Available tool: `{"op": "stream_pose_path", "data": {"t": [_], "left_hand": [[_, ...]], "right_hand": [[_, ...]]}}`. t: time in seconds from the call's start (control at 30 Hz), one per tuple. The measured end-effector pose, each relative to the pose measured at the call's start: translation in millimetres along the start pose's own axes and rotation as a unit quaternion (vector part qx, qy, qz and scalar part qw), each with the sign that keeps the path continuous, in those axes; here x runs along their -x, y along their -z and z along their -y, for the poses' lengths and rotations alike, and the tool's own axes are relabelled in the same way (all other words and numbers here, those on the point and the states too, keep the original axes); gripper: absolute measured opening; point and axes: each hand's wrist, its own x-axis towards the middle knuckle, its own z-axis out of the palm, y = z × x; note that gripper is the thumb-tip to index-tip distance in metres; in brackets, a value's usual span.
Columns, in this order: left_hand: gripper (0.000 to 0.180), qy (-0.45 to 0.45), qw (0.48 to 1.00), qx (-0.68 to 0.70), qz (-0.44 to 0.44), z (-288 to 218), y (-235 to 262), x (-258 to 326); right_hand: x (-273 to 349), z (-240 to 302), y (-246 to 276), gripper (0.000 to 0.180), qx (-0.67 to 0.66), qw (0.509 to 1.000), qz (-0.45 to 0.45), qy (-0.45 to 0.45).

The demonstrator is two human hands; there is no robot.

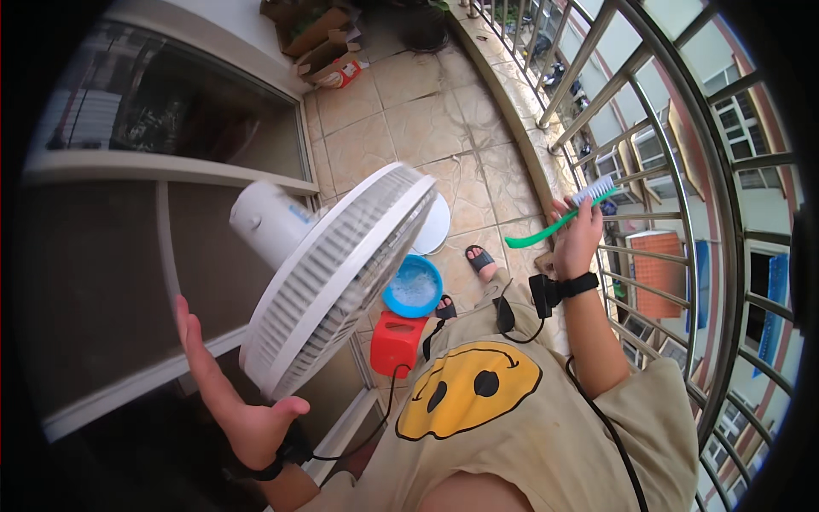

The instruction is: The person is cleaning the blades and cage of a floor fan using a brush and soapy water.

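Observation:
A white standing fan (341,264) rises at the left of centre, its round grille tilted and its motor housing turned to the far left. Part of its round white base (435,226) shows on the floor behind the grille. Beside the grille's near lower edge is my left hand (235,405), open with thumb and fingers spread; whether it touches the rim I cannot tell. Out to the right, my right hand (580,239) is closed around a green-handled brush (554,229). The brush's white bristles face up and away, near the railing.
A blue basin (415,288) of sudsy water stands on the tiled floor by my sandalled feet, next to a red plastic stool (397,343). Metal railing (657,111) runs along the right. Sliding glass doors (162,179) line the left. Cardboard boxes (320,47) lie at the far end.

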Motion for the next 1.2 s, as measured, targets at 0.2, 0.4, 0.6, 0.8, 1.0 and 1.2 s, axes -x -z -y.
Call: {"op": "stream_pose_path", "data": {"t": [0.2,0.4,0.6,0.8,1.0,1.2], "left_hand": [[0.115,0.033,0.999,0.007,0.041,74.0,23.2,95.9],[0.1,0.138,0.985,0.102,-0.03,146.2,9.5,198.0],[0.091,0.211,0.968,0.107,-0.088,204.7,11.5,272.3],[0.078,0.247,0.954,0.09,-0.145,240.1,47.1,314.9],[0.071,0.243,0.964,0.054,-0.089,240.6,52.4,308.6],[0.078,0.189,0.98,0.066,-0.019,212.0,30.6,242.8]], "right_hand": [[60.8,-21.2,51.8,0.032,-0.003,1.0,-0.029,0.006],[112.5,-12.7,94.2,0.035,-0.035,0.999,-0.023,0.02],[130.9,-17.9,125.8,0.046,-0.035,0.997,-0.06,-0.012],[131.7,-44.5,110.2,0.043,-0.048,0.995,-0.066,-0.059],[146.7,-63.1,69.5,0.045,-0.032,0.997,-0.04,-0.065],[157.1,-54.4,32.3,0.038,-0.041,0.997,-0.029,-0.063]]}}
